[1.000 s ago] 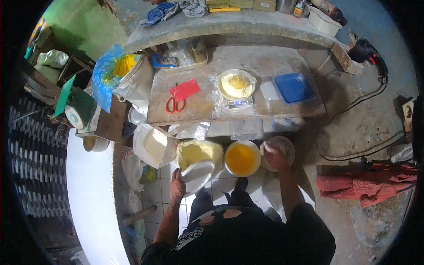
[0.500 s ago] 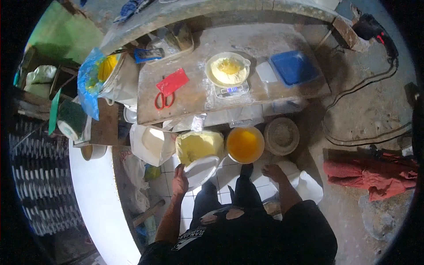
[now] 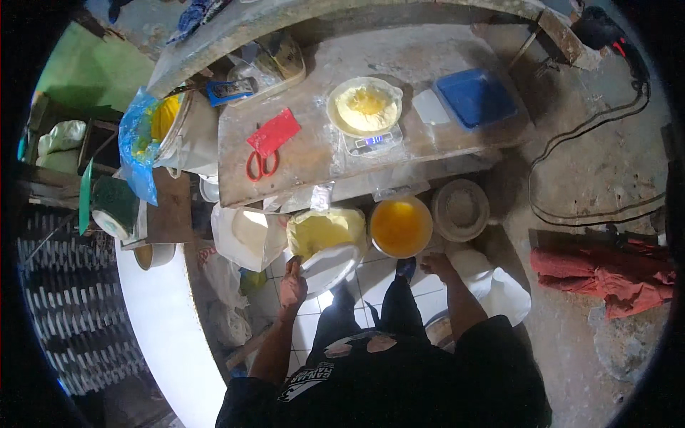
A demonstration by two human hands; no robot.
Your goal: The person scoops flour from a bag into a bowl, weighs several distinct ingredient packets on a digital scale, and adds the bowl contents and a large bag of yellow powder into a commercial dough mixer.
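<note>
My left hand (image 3: 293, 284) grips the left edge of a round white lid (image 3: 330, 272). The lid is tilted and overlaps the near side of a tub lined with pale yellow (image 3: 321, 232), which has pale yellow powder inside. My right hand (image 3: 436, 265) hangs with fingers loosely apart and nothing visible in it. It is just short of a white bucket of orange-yellow contents (image 3: 401, 227). On the low table, a bowl of pale powder with a yellow heap (image 3: 365, 107) sits on a small digital scale (image 3: 374, 143).
Red-handled scissors (image 3: 262, 165) lie by a red packet (image 3: 274, 133) on the table (image 3: 314, 167). A blue tray (image 3: 475, 100) is at its right. A round grey-rimmed container (image 3: 461, 210) and a white-lined container (image 3: 250, 234) flank the tubs. Red cloth (image 3: 599, 274) lies at right.
The lid in my left hand has risen slightly and covers a little more of the yellow-lined tub's near side. My right hand has barely moved. The whole view has shifted slightly.
</note>
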